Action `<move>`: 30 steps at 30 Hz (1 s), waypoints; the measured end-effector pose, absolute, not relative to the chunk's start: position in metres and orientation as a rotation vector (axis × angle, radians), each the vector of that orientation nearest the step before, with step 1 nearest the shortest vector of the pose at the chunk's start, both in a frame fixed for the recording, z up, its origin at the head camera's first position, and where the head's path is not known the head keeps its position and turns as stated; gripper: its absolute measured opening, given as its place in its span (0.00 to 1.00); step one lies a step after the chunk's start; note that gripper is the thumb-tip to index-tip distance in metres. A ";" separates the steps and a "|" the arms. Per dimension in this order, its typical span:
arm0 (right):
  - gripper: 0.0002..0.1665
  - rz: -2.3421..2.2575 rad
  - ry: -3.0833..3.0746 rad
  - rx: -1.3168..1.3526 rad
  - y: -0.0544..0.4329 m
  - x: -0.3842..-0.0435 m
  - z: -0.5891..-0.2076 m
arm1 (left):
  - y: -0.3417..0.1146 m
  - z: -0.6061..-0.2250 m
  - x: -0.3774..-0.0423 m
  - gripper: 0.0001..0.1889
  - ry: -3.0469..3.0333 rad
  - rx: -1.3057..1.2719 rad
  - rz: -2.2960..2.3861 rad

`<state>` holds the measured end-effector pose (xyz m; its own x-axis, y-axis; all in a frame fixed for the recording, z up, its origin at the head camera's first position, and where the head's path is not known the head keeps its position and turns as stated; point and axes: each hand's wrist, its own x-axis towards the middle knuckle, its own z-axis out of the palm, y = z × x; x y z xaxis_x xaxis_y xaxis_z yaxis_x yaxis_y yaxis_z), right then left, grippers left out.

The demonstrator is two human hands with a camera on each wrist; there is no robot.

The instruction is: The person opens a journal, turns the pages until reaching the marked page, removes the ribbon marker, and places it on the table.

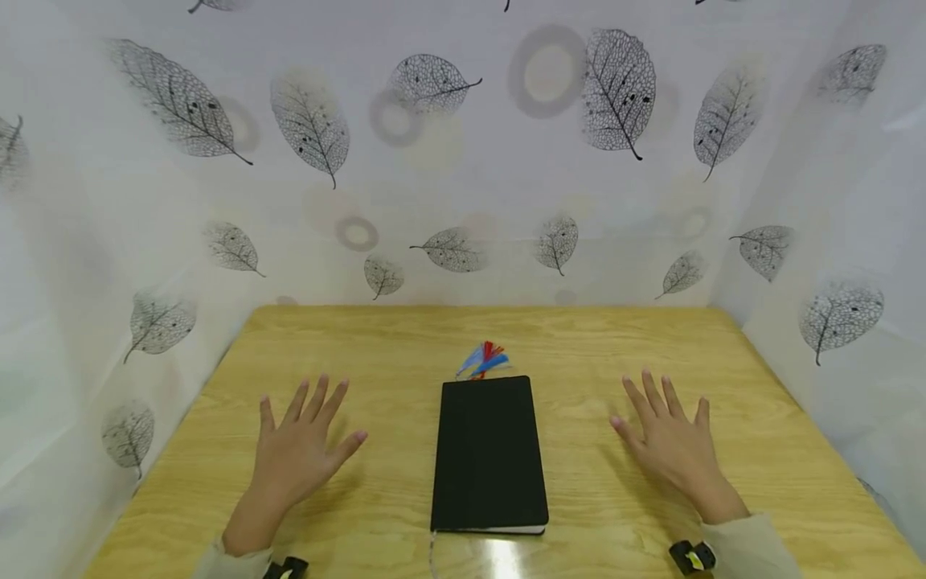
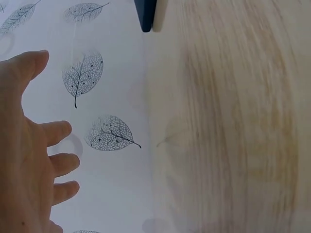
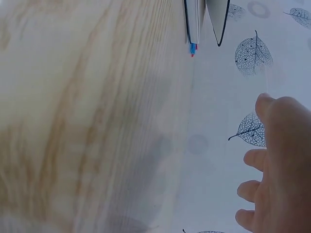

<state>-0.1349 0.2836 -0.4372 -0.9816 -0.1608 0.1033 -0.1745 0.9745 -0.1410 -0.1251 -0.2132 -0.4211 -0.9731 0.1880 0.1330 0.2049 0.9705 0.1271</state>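
Note:
A black notebook point(image 1: 490, 454) lies on the wooden table between the two hands, front cover up. Red and blue tassels point(image 1: 488, 358) stick out past its far edge, and a thin pale ribbon point(image 1: 432, 551) trails from its near left corner. In the right wrist view the cover point(image 3: 218, 19) stands a little apart from the pages point(image 3: 195, 22). My left hand point(image 1: 297, 454) is spread to the left of the notebook, palm down and holding nothing. To the right, my right hand point(image 1: 669, 442) is likewise spread with nothing in it. Both are apart from the notebook.
The wooden table point(image 1: 347, 338) has its far edge against a white leaf-printed cloth point(image 1: 477, 185), which also hangs along both sides. Dark wrist devices point(image 1: 692, 556) sit at both light sleeves point(image 1: 748, 547).

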 end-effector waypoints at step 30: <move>0.41 0.226 -2.986 0.422 0.236 -0.146 -0.425 | -0.178 -0.408 -0.143 0.44 -2.945 -0.428 -0.255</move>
<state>-0.1460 0.2355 -0.4249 -0.9543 -0.2660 0.1362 -0.2835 0.9500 -0.1307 -0.1429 -0.1781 -0.4079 -0.9473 0.2677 0.1759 0.2939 0.9448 0.1450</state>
